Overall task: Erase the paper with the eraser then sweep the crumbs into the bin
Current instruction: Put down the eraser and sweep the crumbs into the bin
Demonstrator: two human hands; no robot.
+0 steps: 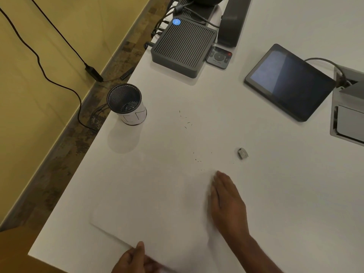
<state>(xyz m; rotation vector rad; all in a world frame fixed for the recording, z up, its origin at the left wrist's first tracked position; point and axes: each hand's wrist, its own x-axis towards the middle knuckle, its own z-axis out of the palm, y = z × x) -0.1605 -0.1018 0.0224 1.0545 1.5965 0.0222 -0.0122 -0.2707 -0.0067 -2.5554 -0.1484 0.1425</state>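
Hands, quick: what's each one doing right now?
Left hand: pinches the near edge of the paper.
Right hand: open, fingers straight, lying flat on the paper; the eraser lies apart on the table.

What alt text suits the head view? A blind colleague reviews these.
A right hand lies flat on white paper while the left hand pinches its near edge; eraser crumbs, an eraser and a mesh bin sit beyond.
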